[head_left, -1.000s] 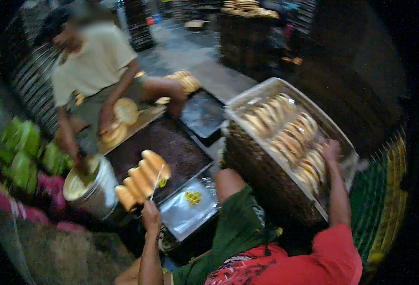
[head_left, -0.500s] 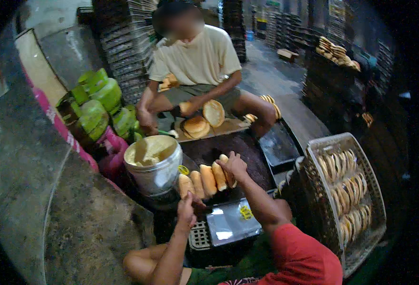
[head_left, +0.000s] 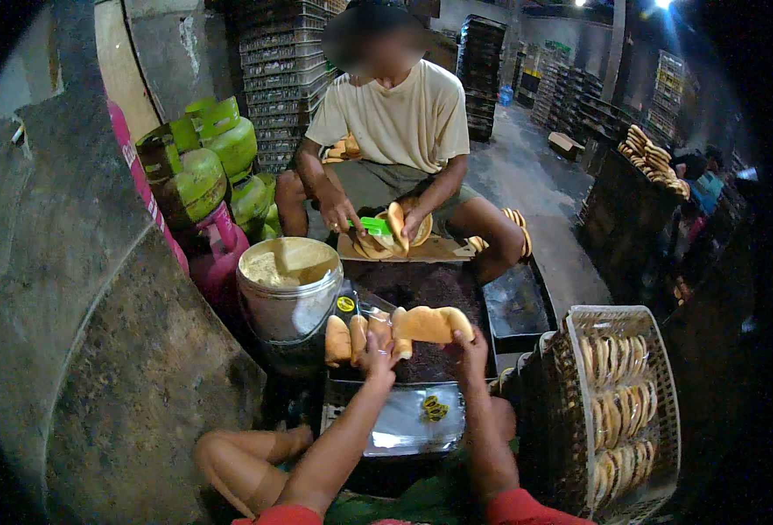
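My right hand (head_left: 469, 352) grips the right end of a long golden bread roll (head_left: 430, 325), holding it sideways above the dark work surface (head_left: 430, 367). My left hand (head_left: 377, 357) is closed near that roll's left end, in front of other upright rolls (head_left: 337, 340). Shiny clear film seems to show about the rolls there, but what the left fingers pinch is hard to make out. Below both hands lies a stack of clear plastic bags (head_left: 395, 429) with small yellow-and-black labels (head_left: 435, 409) on top.
A white bucket of pale cream (head_left: 288, 267) stands left. Opposite, a person (head_left: 395, 122) spreads a split bun with a green spatula (head_left: 375, 227). At right, a crate (head_left: 669, 402) holds wrapped buns. Green gas cylinders (head_left: 229, 140) and a pink one (head_left: 220, 254) stand back left.
My right hand has lifted one roll from the row and turned it sideways. My left hand has moved up and right toward it. The person opposite now holds up a bun and spatula.
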A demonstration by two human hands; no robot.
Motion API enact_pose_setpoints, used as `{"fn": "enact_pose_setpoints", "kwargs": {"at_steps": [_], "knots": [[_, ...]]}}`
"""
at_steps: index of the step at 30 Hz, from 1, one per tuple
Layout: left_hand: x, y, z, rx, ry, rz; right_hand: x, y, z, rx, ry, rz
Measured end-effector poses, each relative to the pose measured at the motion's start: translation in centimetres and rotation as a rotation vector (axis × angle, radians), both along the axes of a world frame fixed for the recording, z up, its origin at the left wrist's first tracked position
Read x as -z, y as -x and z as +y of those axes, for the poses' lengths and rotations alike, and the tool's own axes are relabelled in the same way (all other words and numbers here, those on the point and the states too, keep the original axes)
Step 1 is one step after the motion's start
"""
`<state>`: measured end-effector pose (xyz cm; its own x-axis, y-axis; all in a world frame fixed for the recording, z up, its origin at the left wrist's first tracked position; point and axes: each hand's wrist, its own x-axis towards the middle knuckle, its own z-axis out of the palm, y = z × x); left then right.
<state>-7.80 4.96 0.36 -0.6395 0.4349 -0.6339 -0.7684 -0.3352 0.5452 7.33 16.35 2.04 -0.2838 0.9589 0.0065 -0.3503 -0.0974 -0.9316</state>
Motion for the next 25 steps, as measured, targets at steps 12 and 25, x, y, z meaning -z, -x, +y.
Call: {"fn": "enact_pose_setpoints", "kwargs": {"at_steps": [12, 25], "knots": [[-1.5, -2.4, -0.2, -0.037, 0.005, 0.281, -1.0, -2.0, -8.3, 0.167, 0.119, 0.273], [-2.8, -3.2, -1.7, 0.216, -0.042, 0.301, -1.3, -0.4, -11.3, -0.01, 0.133, 0.262]]}}
